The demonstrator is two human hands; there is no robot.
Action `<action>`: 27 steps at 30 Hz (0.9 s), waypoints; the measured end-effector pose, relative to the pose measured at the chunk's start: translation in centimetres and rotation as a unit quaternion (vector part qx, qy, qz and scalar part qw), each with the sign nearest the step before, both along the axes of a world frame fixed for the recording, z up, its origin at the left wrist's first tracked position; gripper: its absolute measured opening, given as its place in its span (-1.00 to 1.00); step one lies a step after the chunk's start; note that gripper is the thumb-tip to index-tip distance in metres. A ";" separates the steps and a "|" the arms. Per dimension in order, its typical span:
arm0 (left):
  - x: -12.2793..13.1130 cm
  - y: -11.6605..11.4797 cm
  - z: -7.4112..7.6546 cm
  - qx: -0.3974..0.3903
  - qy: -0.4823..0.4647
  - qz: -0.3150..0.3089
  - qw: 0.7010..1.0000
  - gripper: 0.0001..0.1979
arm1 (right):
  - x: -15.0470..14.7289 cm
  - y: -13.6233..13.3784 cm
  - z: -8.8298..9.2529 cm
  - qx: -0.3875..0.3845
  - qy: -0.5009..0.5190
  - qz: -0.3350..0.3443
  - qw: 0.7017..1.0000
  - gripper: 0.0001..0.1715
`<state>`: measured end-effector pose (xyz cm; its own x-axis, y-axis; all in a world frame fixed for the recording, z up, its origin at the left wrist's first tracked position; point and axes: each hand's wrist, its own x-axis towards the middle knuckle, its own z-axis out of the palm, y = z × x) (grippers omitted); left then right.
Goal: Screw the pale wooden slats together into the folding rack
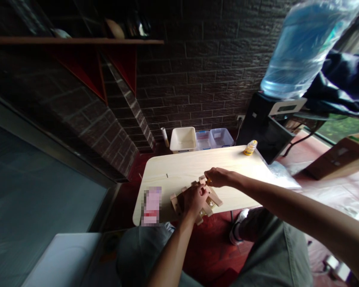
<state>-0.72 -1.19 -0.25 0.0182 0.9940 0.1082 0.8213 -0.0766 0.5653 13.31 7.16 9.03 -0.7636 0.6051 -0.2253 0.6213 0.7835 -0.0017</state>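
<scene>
A slatted wooden piece [214,198] made of several pale strips lies at the front edge of the light wooden table [227,159], partly jutting past it. My left hand [194,198] is closed on top of it, fingers curled at its upper strips. My right hand [218,176] is a closed fist at its far right corner. A small yellow-orange part [208,182] shows beneath the right fist, too small to name. The fingers of both hands hide much of the contact. Some clear glass or plastic glints between the strips.
A small yellow-labelled bottle [250,148] stands at the table's far right corner. A thin dark stick [167,175] and a pixelated pink item [152,205] lie on the left. Behind are a cream bin [183,139], clear boxes [221,137] and a water dispenser [263,123].
</scene>
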 end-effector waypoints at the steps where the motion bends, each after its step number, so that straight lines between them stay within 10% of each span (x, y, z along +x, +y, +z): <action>1: 0.0 -0.1 0.1 0.000 0.001 -0.003 1.000 -0.81 | 0.1 -0.1 0.4 -0.003 0.001 0.006 1.000 -0.67; 22: 1.0 -0.3 1.4 -0.014 0.018 0.039 0.999 -0.76 | 2.0 0.5 -1.7 -0.028 0.062 -0.062 0.996 -0.66; 27: 1.1 -1.1 1.8 0.023 -0.013 -0.033 0.999 -0.72 | 5.1 -1.5 -1.8 -0.071 0.135 -0.105 0.983 -0.68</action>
